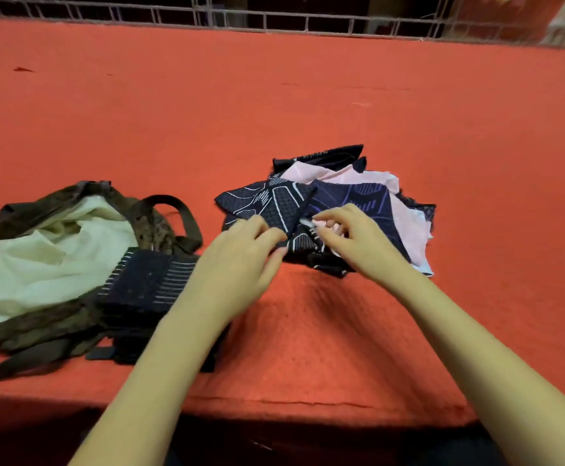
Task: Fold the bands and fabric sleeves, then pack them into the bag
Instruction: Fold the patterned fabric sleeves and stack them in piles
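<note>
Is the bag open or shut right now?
Open. The bag gapes wide, its pale lining showing.

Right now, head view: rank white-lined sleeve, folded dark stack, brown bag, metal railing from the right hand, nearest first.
From the right hand:
1. white-lined sleeve, at its fingers, centre of view.
2. folded dark stack, to the left.
3. brown bag, farther left.
4. metal railing, far back, along the top.

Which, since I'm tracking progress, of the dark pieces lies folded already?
The white-striped piece beside the bag; the others lie crumpled in the pile farther right.
</note>
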Demonstrator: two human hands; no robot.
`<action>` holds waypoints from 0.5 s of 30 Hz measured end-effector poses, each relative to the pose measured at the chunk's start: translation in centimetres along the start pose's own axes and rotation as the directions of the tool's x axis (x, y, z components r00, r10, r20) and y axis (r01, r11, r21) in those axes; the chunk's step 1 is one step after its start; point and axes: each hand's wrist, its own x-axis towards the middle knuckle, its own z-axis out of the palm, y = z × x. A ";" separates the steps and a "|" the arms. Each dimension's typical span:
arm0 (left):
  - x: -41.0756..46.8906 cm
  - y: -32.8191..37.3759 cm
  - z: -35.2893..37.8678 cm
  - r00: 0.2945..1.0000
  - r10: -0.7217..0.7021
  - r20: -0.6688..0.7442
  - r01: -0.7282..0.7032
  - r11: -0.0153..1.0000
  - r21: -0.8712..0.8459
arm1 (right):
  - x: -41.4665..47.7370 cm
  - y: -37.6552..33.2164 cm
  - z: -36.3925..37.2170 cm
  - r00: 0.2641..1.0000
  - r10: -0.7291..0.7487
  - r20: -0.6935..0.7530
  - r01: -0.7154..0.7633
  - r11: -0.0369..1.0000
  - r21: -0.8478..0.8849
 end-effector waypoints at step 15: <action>11.4 5.5 11.6 0.901 -0.411 0.140 0.434 0.866 -0.249 | 8.3 8.4 -3.8 0.997 0.073 -0.039 -0.082 0.946 -0.313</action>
